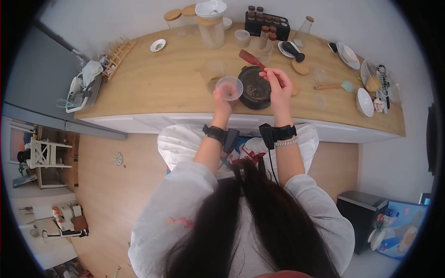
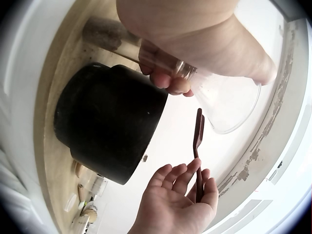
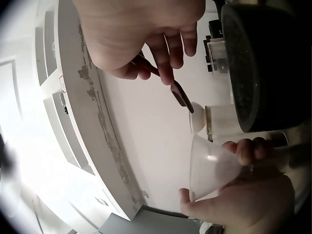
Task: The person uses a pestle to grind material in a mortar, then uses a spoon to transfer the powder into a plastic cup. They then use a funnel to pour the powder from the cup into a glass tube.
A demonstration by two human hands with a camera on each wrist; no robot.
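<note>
My left hand (image 1: 223,107) holds a clear funnel (image 1: 235,83), its wide mouth upward. The same fingers curl round the neck of a clear glass bottle (image 2: 109,41) under the funnel's spout, with brown matter inside it. In my right hand (image 1: 279,88), a small dark red-brown spatula (image 1: 248,57) is pinched between thumb and fingers. Its flat end points away from me, above the mortar's far side and close to the funnel in the left wrist view. Between both hands stands the black mortar (image 1: 252,103), dark crumbs in its bowl.
Behind the mortar are a spice rack (image 1: 266,28), clear jars and a black pestle (image 1: 292,48) lying across a white dish. A green-tipped spatula (image 1: 346,85) and a white bowl (image 1: 365,102) lie right. A small dish (image 1: 158,45) and a dish rack (image 1: 88,90) stand left.
</note>
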